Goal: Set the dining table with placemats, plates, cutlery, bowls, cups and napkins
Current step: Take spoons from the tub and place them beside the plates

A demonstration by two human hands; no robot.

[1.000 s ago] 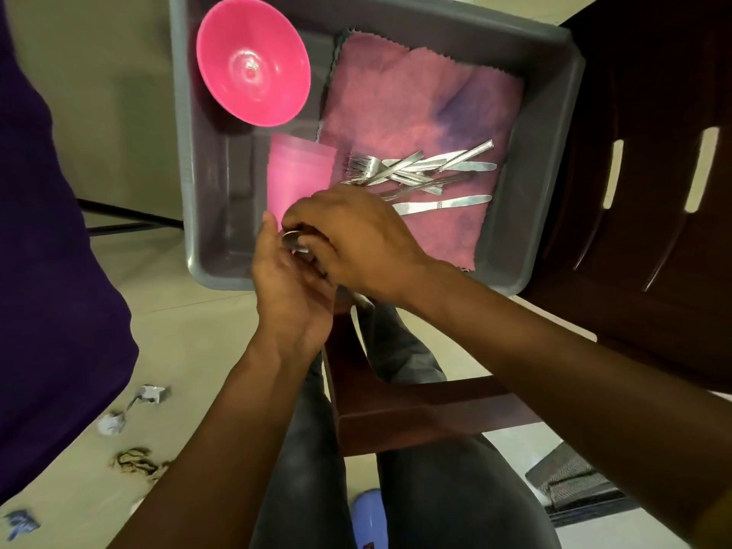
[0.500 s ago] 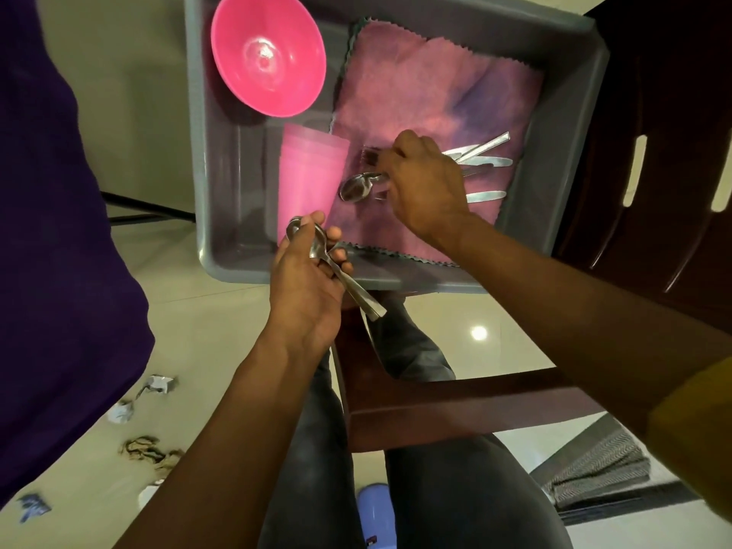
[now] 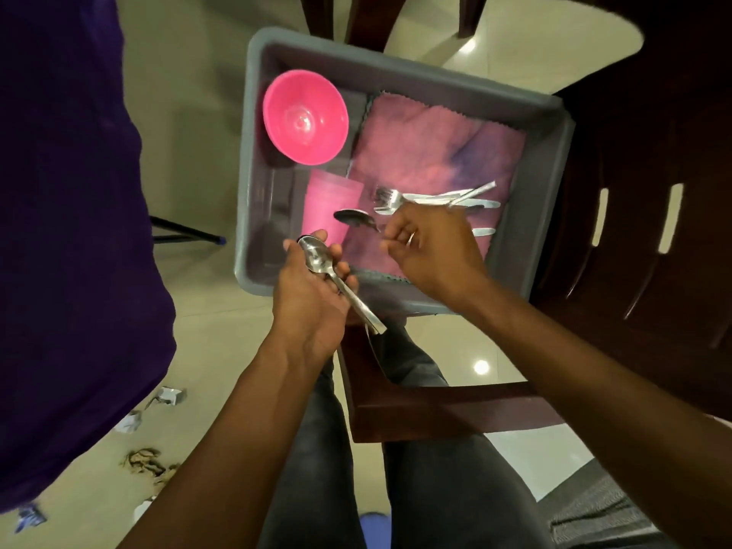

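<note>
**Collecting spoons from the grey tub**

Step in hand, as I judge it: gather cutlery out of the grey tub (image 3: 400,79) before laying the table. To do it well: pinch the loose spoon (image 3: 353,218) by the handle, lift it free of the cloth so it doesn't snag, lay it bowl-to-bowl on the spoons (image 3: 323,262) already held, handles aligned. Then the forks.

Left hand (image 3: 313,299) hovers at the tub's 7 o'clock edge, fingers curled round a stack of spoons, bowls toward 11 o'clock, handles sticking out toward 5. Right hand (image 3: 429,253) is over the pink cloth (image 3: 431,148), fingertips pinching the handle end of the loose spoon, I think; the contact is blurred. That spoon's bowl lies at 10 o'clock of the right hand, 1 o'clock of the left, overlapping the pink cup (image 3: 330,208).

Forks and knives (image 3: 435,198) lie at 12 o'clock of the right hand, just beyond the knuckles. Pink bowl (image 3: 305,116) sits in the tub's 10 o'clock corner, well apart from both hands.
</note>
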